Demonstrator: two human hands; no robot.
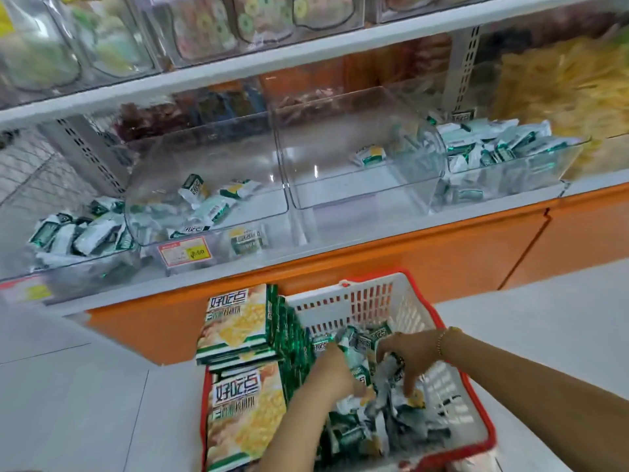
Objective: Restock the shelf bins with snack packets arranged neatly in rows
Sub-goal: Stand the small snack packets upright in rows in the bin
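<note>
Nearest, a white plastic lattice basket with a red rim [374, 298] sits on the pale floor. Along its left side is a stack of flat green-and-yellow printed outer bags [238, 321]. The rest of it holds a loose heap of small green-and-white foil snack packets [360, 413].

Both hands are down in that heap. The left hand [332, 373] has its fingers buried among the packets, so I cannot tell whether they have hold of anything. The right hand [405, 356], a thin gold bracelet [441, 340] at its wrist, has its fingers bent down over the pile and looks to be clutching some of the snack packets.

Beyond the orange cabinet front [425, 267], the low shelf carries clear plastic bins. The left clear bin [153, 158] holds only a few packets, lying at all angles. The middle clear bin [340, 185] holds a single packet [371, 155]. The right clear bin [510, 178] and a far-left pile [78, 233] hold more, but tumbled.

By my reading the job is in its early part. Stock is being gathered, no bin shows rows yet, and the filling and straightening of all of them is left to do.
</note>
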